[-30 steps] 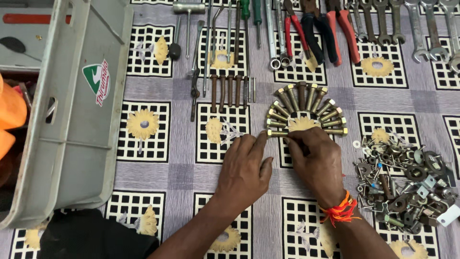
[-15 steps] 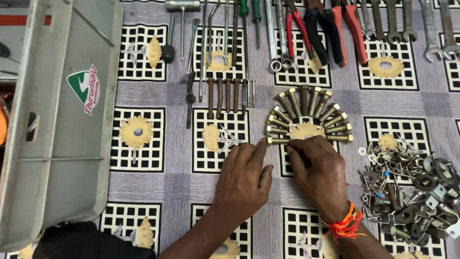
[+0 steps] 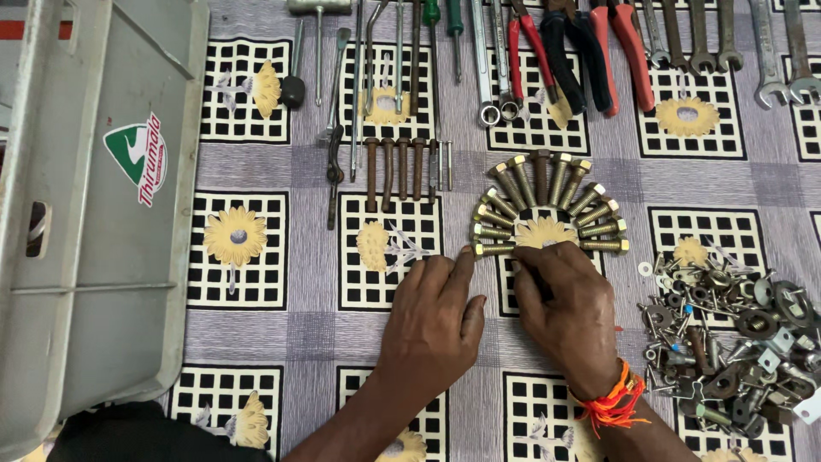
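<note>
Both your hands are down flat on the purple patterned cloth (image 3: pixel 291 334) with yellow flowers, right at the base of that fan of brass-coloured hex bolts (image 3: pixel 547 205). Your left hand (image 3: pixel 432 321) has its fingertips touching the lowest bolt on the left end, which lies sideways with its long axis running left-right; the grip looks loose, fingers together, not wrapped around anything. Your right hand (image 3: pixel 569 312), with the orange thread at the wrist, is curled narrow just below the fan's centre; can't tell if it's pinching something. The fan sits straight ahead of both hands, left one nearer that end bolt. Rusty dark bolts (image 3: pixel 402 171) line up further left, a heap of mixed nuts and washers (image 3: pixel 727 342) sits right, a grey plastic crate (image 3: pixel 94 214) far left.
</note>
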